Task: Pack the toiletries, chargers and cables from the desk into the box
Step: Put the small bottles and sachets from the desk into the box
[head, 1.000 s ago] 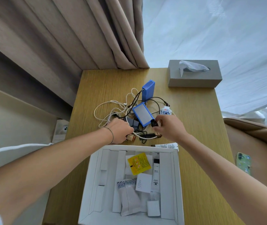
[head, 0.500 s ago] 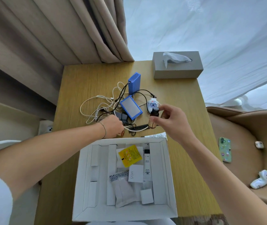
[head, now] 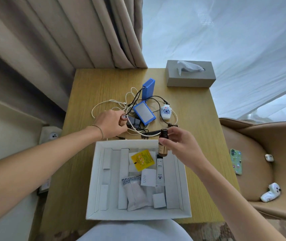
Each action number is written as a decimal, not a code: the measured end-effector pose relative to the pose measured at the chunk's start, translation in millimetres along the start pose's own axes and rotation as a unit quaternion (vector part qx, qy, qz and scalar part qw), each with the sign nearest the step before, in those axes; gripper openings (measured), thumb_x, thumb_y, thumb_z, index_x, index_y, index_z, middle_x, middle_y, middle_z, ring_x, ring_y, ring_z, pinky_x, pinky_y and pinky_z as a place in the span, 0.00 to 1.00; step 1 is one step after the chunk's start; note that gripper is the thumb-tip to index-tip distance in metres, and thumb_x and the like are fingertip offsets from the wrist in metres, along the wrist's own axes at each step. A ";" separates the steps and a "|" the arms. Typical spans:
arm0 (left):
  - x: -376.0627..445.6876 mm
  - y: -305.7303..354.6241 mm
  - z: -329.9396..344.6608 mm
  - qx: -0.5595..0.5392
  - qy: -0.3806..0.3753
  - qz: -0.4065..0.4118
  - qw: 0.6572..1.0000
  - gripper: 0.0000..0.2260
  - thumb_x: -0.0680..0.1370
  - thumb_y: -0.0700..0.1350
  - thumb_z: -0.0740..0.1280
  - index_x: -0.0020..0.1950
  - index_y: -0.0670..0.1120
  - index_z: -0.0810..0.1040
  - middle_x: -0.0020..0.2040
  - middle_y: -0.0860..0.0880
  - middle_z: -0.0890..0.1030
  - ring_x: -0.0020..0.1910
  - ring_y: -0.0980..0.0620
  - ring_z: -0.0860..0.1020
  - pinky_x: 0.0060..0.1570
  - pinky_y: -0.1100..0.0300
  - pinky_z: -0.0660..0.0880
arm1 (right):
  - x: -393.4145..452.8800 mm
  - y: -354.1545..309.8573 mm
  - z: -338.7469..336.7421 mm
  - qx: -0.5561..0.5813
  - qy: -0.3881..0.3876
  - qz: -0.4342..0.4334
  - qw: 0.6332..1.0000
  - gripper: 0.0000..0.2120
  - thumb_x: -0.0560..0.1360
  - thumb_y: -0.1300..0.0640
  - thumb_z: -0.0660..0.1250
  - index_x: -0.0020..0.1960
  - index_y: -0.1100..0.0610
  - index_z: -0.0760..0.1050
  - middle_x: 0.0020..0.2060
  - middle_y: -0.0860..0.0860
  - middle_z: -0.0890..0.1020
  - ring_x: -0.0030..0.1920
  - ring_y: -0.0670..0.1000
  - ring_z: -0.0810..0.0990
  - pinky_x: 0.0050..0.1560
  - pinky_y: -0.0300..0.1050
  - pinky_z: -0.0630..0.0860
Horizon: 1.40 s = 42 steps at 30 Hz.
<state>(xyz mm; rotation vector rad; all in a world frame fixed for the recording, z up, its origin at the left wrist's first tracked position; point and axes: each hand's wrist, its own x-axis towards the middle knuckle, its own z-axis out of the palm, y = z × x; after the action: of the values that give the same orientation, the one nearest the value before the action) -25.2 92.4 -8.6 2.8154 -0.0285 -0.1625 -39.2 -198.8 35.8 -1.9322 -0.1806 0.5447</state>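
My right hand (head: 180, 146) grips a small brown bottle (head: 163, 146) with a dark cap, upright over the far right corner of the open white box (head: 138, 215). My left hand (head: 110, 124) is closed around a second small brown bottle (head: 122, 119) at the left of the cable pile. White and black cables (head: 114, 103) lie tangled on the wooden desk (head: 196, 108) with two blue chargers (head: 148, 89) (head: 144, 113) and a white patterned plug (head: 166, 111). Inside the box lie a yellow sachet (head: 143, 160), a white tube (head: 160, 171) and several packets.
A grey tissue box (head: 191, 77) stands at the desk's far right corner. A black comb (head: 150, 134) lies just beyond the box. To the right, a tan chair (head: 260, 153) holds a phone (head: 235, 160) and small white items. Curtains hang behind the desk.
My right hand lifted its brown bottle off the desk and carried it back over the box's far edge. My left hand picked up the other bottle and rose slightly.
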 end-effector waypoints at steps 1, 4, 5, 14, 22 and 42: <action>-5.6 0.4 -6.6 -0.025 0.026 -0.016 0.999 0.09 0.70 0.53 0.67 0.35 0.55 0.68 0.29 0.55 0.75 0.30 0.51 0.75 0.27 0.61 0.65 | -3.5 0.8 3.5 -0.003 -0.007 0.006 1.000 0.02 0.76 0.54 0.73 0.47 0.49 0.81 0.41 0.49 0.87 0.38 0.43 0.83 0.37 0.37 0.73; -23.5 2.6 -22.7 -0.106 0.104 -0.047 0.988 0.06 0.70 0.53 0.70 0.41 0.53 0.75 0.34 0.54 0.80 0.33 0.54 0.77 0.30 0.59 0.74 | -15.3 4.6 12.3 -0.029 -0.038 0.030 0.998 0.07 0.77 0.56 0.72 0.53 0.47 0.79 0.40 0.48 0.88 0.36 0.40 0.84 0.34 0.32 0.73; -30.2 4.9 -27.3 -0.137 0.127 -0.046 0.981 0.07 0.70 0.52 0.72 0.42 0.52 0.76 0.36 0.55 0.80 0.35 0.54 0.78 0.31 0.60 0.75 | -18.8 6.5 15.0 -0.057 -0.050 0.032 0.997 0.07 0.76 0.56 0.72 0.53 0.48 0.78 0.39 0.47 0.88 0.36 0.40 0.84 0.33 0.31 0.73; -91.0 59.9 -31.3 -0.487 0.131 -0.108 0.857 0.12 0.69 0.36 0.77 0.45 0.43 0.75 0.38 0.43 0.85 0.34 0.51 0.82 0.32 0.59 0.78 | -25.0 29.2 39.5 -0.362 -0.088 0.042 0.927 0.07 0.70 0.55 0.72 0.47 0.55 0.79 0.40 0.51 0.84 0.40 0.53 0.81 0.37 0.47 0.78; -116.3 83.0 2.0 -0.584 0.042 -0.158 0.795 0.22 0.76 0.35 0.71 0.66 0.53 0.74 0.52 0.41 0.78 0.39 0.40 0.86 0.30 0.54 0.81 | -14.5 43.8 60.0 -0.452 -0.113 0.081 0.881 0.09 0.71 0.58 0.69 0.51 0.57 0.78 0.42 0.54 0.80 0.41 0.56 0.78 0.36 0.46 0.75; -102.6 71.0 82.2 -0.202 -0.038 -0.218 0.954 0.18 0.71 0.49 0.77 0.59 0.50 0.79 0.55 0.48 0.84 0.53 0.45 0.81 0.47 0.58 0.75 | -22.9 58.9 59.6 -0.435 -0.075 0.016 0.897 0.14 0.75 0.57 0.66 0.60 0.52 0.80 0.56 0.53 0.80 0.52 0.57 0.81 0.49 0.50 0.79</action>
<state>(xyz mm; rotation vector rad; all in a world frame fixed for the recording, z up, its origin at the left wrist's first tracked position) -136.7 3.1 -52.4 2.3645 0.5483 -0.3355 -93.5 -182.3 -30.0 -2.7614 -0.5680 0.7070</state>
